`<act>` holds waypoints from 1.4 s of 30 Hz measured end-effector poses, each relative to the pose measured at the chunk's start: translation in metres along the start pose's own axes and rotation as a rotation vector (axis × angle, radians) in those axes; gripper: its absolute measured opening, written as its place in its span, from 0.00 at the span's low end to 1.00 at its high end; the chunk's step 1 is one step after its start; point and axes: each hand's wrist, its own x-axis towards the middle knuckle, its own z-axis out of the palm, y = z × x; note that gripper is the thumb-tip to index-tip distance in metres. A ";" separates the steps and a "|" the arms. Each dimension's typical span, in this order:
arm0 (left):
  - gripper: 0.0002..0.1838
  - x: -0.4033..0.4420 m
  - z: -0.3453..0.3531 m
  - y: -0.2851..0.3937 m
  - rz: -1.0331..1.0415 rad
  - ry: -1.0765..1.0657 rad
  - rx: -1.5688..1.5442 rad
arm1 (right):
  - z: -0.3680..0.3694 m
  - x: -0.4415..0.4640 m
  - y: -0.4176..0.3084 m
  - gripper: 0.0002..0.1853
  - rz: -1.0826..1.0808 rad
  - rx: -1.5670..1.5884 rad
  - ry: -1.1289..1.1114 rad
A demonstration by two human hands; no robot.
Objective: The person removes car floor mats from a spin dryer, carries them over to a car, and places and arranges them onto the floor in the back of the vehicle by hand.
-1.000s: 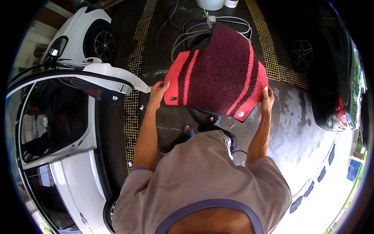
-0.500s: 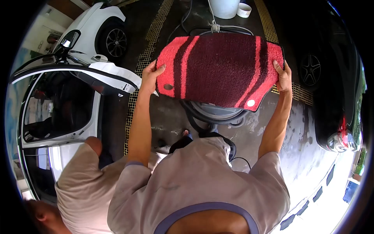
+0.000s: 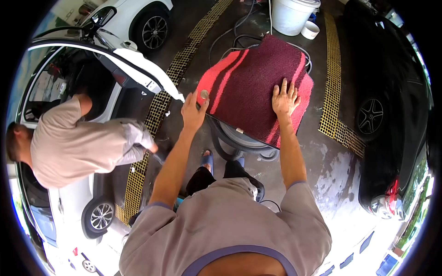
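Observation:
A red and dark maroon floor mat [image 3: 253,78] lies over the top of a round grey machine [image 3: 239,138] with a hose around it. My left hand [image 3: 193,110] is at the mat's left corner, thumb on top near a round metal disc [image 3: 204,94], its other fingers at the edge. My right hand [image 3: 285,99] lies flat on the right part of the mat, fingers spread.
A person [image 3: 78,142] leans into a white car [image 3: 73,198] with its door open at the left. A dark car [image 3: 391,119] stands at the right. Beyond the mat are a white bucket [image 3: 292,16], a small white tub [image 3: 310,30] and yellow floor gratings [image 3: 331,73].
The mat has come down onto the machine. My right hand has left the mat's right edge and now rests flat on its surface. The other person has moved toward the white car's open door.

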 end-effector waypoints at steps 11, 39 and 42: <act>0.34 -0.436 -0.099 -0.098 -1.104 -0.034 0.145 | -0.041 -0.086 -0.005 0.36 -0.104 0.103 0.112; 0.32 -0.852 -0.383 -0.082 -1.800 1.413 0.553 | -0.112 -0.736 -0.347 0.19 -1.825 0.420 -1.390; 0.43 -0.878 -0.398 -0.121 -2.017 1.477 0.441 | -0.112 -0.800 -0.391 0.19 -1.909 0.432 -1.494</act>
